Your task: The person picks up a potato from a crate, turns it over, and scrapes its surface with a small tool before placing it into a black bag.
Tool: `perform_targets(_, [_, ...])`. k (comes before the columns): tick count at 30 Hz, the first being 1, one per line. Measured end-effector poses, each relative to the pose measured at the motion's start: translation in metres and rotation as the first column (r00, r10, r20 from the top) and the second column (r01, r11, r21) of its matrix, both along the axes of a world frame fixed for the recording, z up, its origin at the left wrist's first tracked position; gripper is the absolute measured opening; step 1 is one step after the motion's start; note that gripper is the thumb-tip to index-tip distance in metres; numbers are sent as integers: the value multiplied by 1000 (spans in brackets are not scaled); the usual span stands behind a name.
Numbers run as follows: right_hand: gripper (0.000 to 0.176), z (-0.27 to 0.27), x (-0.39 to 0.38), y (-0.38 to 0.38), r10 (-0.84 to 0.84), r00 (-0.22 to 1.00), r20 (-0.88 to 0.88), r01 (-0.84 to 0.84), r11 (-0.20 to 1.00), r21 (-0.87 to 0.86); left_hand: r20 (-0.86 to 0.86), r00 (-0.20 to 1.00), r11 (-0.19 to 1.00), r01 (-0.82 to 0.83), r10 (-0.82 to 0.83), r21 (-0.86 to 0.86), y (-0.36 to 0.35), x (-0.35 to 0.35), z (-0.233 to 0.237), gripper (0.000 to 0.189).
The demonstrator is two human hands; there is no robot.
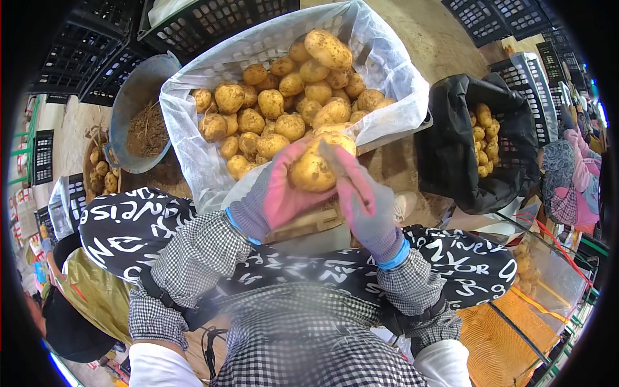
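My left hand [282, 188], in a pink and grey glove, has its fingers wrapped round a soil-specked yellow potato [312, 173]. Close against that potato's right side is my right hand [373, 203], gloved the same way, with its fingers pinched together. A greyish, blurred shape shows at its fingertips; I cannot make out what it is. Just beyond both hands stands a crate lined with a white sheet [391, 61], heaped with potatoes [271, 103]. The held potato is over the crate's near edge.
A grey bucket [122, 122] with soil stands left of the crate, beside a basket of potatoes [103, 177]. At right, a black-lined crate [445, 129] holds more potatoes. Black crates [219, 22] stand behind. An orange mesh sack [496, 335] lies at lower right. Other people are at both sides.
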State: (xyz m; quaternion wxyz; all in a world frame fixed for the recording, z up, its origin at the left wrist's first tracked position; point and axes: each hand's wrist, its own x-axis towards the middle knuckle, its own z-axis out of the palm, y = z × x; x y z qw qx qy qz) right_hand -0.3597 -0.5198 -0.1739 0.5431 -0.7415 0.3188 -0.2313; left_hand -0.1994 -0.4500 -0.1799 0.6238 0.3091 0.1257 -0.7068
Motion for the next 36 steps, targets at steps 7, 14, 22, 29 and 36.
perform_targets(7, [43,1,-5,9,12,999,33,-24,919,395,-40,998,999,44,-45,-18,3,5,-7,44])
perform_targets(14, [47,-15,-3,8,118,871,478,-232,955,186,41,999,999,36,-35,-17,1,5,-4,53])
perform_targets(22, [50,-17,-11,-5,142,972,187,-141,990,-18,409,912,999,52,-42,-13,8,3,-1,62])
perform_targets(29, [53,-8,-3,-15,-282,944,173,211,916,340,614,789,967,152,4,-203,3,20,14,77])
perform_targets(36, [71,-1,-1,-16,-190,920,342,-123,689,714,922,-342,891,454,183,-9,-2,11,22,87])
